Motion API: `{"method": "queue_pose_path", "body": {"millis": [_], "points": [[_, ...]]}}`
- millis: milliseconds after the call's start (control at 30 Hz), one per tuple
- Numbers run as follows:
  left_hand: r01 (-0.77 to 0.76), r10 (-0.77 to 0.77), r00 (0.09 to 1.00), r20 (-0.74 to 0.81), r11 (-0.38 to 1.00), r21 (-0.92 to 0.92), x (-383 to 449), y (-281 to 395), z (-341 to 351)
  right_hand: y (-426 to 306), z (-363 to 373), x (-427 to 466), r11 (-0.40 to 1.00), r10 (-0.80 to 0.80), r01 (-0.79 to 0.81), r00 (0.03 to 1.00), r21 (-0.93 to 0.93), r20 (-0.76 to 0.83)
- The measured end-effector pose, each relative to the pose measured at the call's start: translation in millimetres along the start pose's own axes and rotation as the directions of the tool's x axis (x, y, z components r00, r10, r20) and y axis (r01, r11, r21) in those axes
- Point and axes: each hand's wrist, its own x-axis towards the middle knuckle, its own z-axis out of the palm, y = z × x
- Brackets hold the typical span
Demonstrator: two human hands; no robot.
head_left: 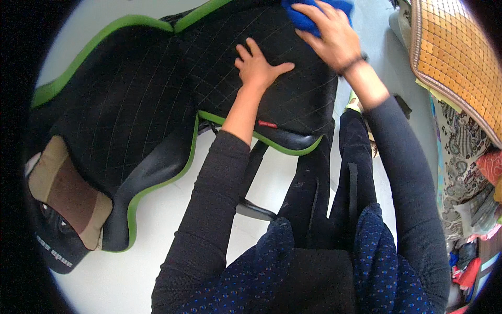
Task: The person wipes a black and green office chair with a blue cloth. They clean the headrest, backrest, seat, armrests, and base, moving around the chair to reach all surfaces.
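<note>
Before me stands a chair with a black quilted seat (219, 74) edged in green. Its tall backrest (129, 90), also black with green trim, reaches to the left. My left hand (257, 66) lies on the seat with its fingers spread, holding nothing. At the seat's far right corner, my right hand (333, 37) presses on a bunched blue cloth (308, 19), its fingers bent over it. A small red tag (268, 124) is sewn near the seat's near edge.
A beige and brown head cushion (72, 192) sits at the backrest's top. To the right, a bed holds a mat of tan tiles (459, 59) over patterned bedding (462, 133). Clothes (466, 271) lie at lower right. The floor (168, 219) is pale.
</note>
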Motion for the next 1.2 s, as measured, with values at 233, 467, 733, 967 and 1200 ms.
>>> {"method": "queue_pose_path", "body": {"millis": [233, 467, 733, 967, 1200], "points": [[-0.151, 0.173, 0.984, 0.043, 0.936, -0.317, -76.5, -78.4, -100.8, -100.3, 19.2, -85.0, 0.961, -0.124, 0.248, 0.778, -0.119, 0.616], [-0.307, 0.335, 0.934, 0.126, 0.931, -0.196, -303.4, -143.1, -118.5, -63.5, 53.8, 23.7, 0.987, -0.114, 0.142, 0.942, -0.069, 0.315], [-0.466, 0.399, 0.871, -0.286, 0.854, -0.229, -292.8, -137.1, -103.5, -171.4, 137.8, -16.9, 0.83, -0.21, 0.523, 0.614, -0.193, 0.761], [-0.44, 0.321, 0.872, -0.371, 0.845, -0.304, -299.9, -135.6, -99.6, -122.4, -7.9, -47.9, 0.929, -0.121, 0.37, 0.332, -0.012, 0.935], [-0.433, 0.283, 0.876, -0.391, 0.819, -0.376, -298.1, -133.0, -104.4, -163.1, 5.6, -30.5, 0.998, -0.049, -0.011, 0.487, 0.062, 0.872]]}}
